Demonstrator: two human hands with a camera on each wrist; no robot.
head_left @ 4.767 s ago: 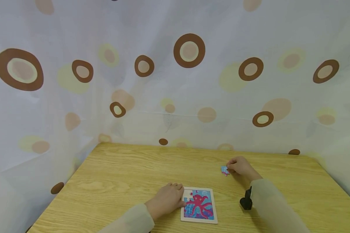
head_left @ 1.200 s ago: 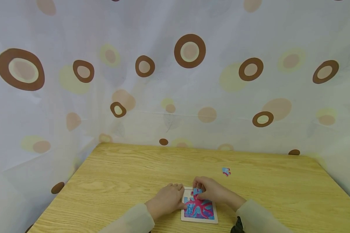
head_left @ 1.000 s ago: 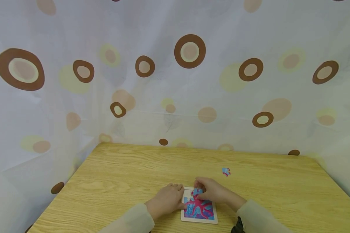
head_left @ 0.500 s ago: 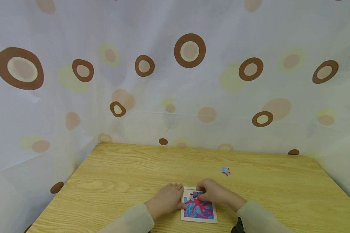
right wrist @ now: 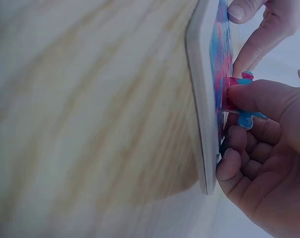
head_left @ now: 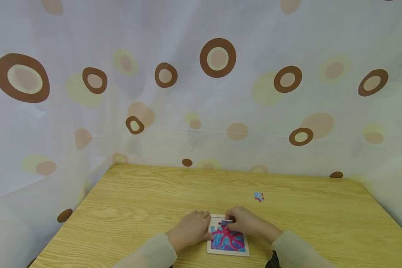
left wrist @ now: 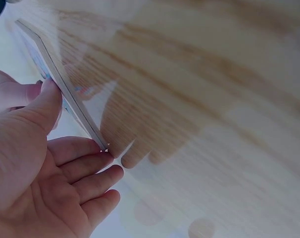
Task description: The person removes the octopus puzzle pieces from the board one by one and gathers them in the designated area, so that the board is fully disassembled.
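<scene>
A white-framed octopus jigsaw puzzle (head_left: 228, 253) lies on the table between the hands. At its left edge rests my left hand (head_left: 191, 230); the thumb presses the face and the fairly straight fingers lie along the side and far corner. My right hand (head_left: 246, 222) is at the upper right of the puzzle. Between thumb and fingers it pinches a blue and pink puzzle piece (right wrist: 239, 106), which stands tilted against the picture in the right wrist view. The pale gap at the puzzle's upper left is partly visible. Beyond the right hand lies another blue and pink piece (head_left: 259, 197).
The wood-grain table (head_left: 147, 193) spreads around the puzzle. A white curtain (head_left: 187, 104) with brown and beige rings hangs behind it and along the sides. A black wrist device (head_left: 273, 260) sits at the right sleeve.
Earlier, my right hand was out at the loose pieces; it has since come to the puzzle with one. Over the last second that piece has tilted and lowered slightly. The left hand stays put.
</scene>
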